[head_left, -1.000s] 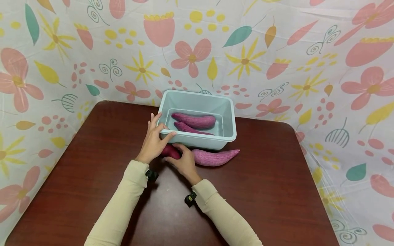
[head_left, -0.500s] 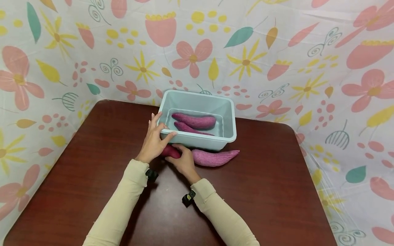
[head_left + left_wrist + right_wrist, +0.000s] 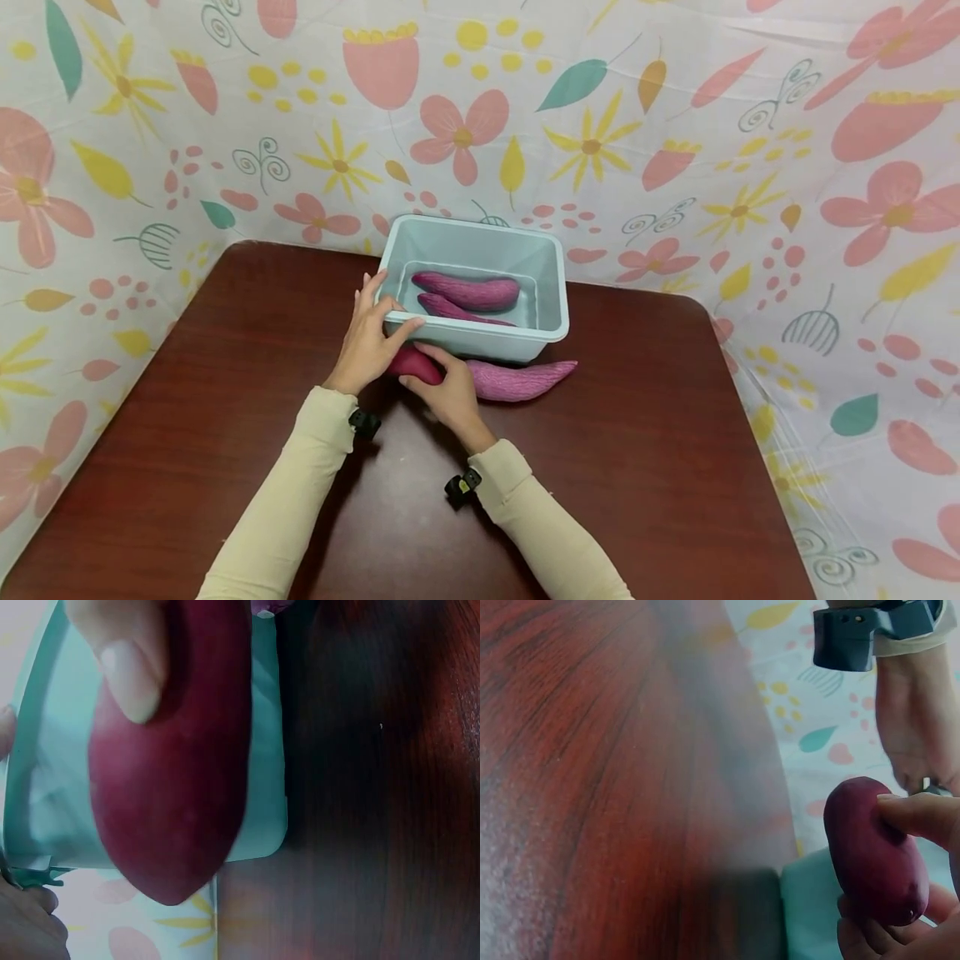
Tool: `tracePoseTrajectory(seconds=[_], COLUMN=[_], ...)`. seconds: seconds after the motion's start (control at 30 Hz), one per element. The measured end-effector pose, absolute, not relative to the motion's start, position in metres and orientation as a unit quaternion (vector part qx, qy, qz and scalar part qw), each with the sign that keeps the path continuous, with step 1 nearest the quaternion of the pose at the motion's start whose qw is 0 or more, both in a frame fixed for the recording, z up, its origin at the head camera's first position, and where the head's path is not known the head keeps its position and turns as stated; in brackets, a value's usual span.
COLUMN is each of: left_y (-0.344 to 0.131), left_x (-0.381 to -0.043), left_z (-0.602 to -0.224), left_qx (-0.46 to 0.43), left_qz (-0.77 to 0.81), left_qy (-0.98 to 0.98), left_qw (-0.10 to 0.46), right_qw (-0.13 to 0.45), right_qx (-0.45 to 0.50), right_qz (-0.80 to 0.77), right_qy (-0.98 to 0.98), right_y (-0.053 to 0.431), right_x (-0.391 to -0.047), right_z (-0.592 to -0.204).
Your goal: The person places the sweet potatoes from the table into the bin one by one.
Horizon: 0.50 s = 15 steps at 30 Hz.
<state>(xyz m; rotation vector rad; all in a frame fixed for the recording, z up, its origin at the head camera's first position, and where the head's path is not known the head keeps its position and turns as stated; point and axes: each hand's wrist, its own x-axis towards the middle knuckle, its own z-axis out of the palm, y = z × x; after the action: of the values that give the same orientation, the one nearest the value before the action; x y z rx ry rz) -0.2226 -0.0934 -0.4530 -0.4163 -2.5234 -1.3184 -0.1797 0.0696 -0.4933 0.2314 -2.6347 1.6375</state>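
A pale blue plastic bin stands at the back of the table, with two wrinkled purple sweet potatoes lying inside. My left hand grips its front left corner, thumb over the front rim and fingers at the left side. Just in front of the bin, my right hand holds a smooth dark red sweet potato between thumb and fingers. In the left wrist view, the dark red sweet potato tapers to a blunt point, with a thumb pressed on it. Part of it is hidden behind my hands in the head view.
Another wrinkled purple sweet potato lies on the brown table, right of my right hand and along the bin's front. Behind the table hangs a floral cloth. Black cameras sit on both wrists.
The head view has shifted slightly. Slightly more of the dark red sweet potato shows between my hands. Both grips, the bin and the other sweet potatoes look unchanged.
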Motion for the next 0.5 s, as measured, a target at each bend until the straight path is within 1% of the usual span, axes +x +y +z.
tracePoseTrajectory(seconds=[0.37,0.5], left_y=[-0.098,-0.095], left_x=[-0.221,-0.223], left_z=[-0.453,-0.454], left_qx=[-0.132,-0.132], left_qz=[-0.459,-0.458], left_qy=[-0.87,-0.871], left_qw=[0.127,0.119], right_qw=[0.018,0.03], right_qx=[0.082,0.081], right_qz=[0.546,0.548], right_qy=[-0.833,-0.832], right_y=[0.078,0.084], right_x=[-0.168,-0.162], right_z=[-0.48,-0.476])
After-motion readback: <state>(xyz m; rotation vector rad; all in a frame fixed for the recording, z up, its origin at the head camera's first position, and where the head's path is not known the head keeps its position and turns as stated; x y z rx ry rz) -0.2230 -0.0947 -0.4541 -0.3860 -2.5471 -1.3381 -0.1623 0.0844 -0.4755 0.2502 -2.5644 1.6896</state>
